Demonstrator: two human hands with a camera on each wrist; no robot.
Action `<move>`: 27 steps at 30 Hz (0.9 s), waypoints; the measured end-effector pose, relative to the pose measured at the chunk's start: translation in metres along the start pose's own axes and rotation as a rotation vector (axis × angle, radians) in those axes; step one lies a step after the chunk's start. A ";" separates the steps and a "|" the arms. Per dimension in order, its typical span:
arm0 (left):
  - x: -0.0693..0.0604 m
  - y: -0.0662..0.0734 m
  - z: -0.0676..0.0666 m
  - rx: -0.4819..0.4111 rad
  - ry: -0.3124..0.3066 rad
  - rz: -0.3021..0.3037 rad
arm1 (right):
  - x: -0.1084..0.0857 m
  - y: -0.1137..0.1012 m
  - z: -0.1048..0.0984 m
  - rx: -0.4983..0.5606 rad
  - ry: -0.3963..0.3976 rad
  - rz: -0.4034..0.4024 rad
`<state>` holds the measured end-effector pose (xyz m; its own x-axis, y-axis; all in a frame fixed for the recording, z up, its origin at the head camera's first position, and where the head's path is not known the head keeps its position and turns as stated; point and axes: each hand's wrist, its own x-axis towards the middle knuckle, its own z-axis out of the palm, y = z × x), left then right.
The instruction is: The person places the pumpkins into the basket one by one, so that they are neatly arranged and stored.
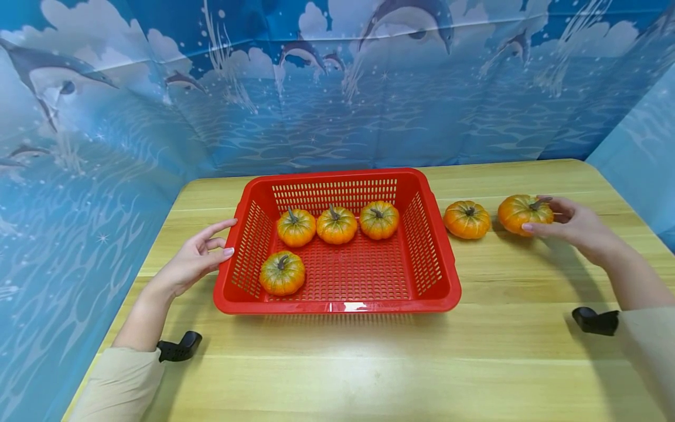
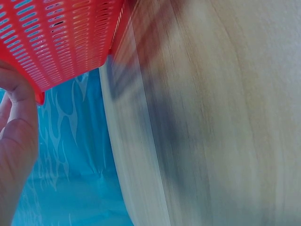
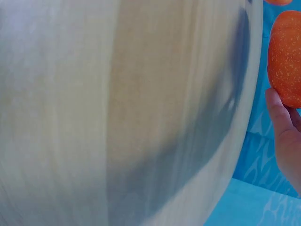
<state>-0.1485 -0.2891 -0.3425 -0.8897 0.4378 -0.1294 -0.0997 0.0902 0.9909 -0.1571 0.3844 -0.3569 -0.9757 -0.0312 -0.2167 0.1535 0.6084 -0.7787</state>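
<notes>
In the head view, a red plastic basket stands on the table with several small orange pumpkins inside, one of them a pumpkin at the front left. My left hand touches the basket's left rim with its index finger and thumb extended. At the far right, my right hand grips a pumpkin between thumb and fingers, with a shadow below it. The right wrist view shows this pumpkin's orange side against the blue backdrop. Another pumpkin rests on the table between basket and right hand.
The wood-grain table has rounded back corners. A blue dolphin-print cloth hangs behind it and along both sides. Black straps with camera mounts sit at both wrists.
</notes>
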 end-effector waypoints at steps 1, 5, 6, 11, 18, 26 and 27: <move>0.000 0.000 0.000 0.000 0.001 0.000 | 0.000 -0.001 -0.001 -0.001 0.000 -0.002; 0.000 0.000 0.000 -0.006 0.003 -0.002 | 0.000 -0.004 -0.003 -0.009 0.000 -0.006; 0.000 0.000 0.000 -0.006 0.003 -0.003 | 0.000 -0.005 -0.003 -0.006 -0.003 -0.008; 0.000 0.001 0.001 -0.009 0.002 -0.004 | 0.000 -0.011 -0.004 0.011 -0.007 -0.022; 0.000 0.002 0.001 -0.023 -0.017 0.007 | 0.000 -0.019 -0.007 -0.003 -0.025 -0.028; -0.001 0.002 0.001 -0.012 0.004 -0.012 | 0.000 -0.030 -0.009 -0.010 -0.038 -0.052; -0.001 0.001 0.001 -0.013 0.003 -0.011 | 0.000 -0.032 -0.009 -0.010 -0.040 -0.056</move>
<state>-0.1474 -0.2881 -0.3410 -0.8897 0.4345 -0.1404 -0.1155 0.0834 0.9898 -0.1632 0.3720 -0.3267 -0.9756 -0.0973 -0.1968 0.0970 0.6130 -0.7841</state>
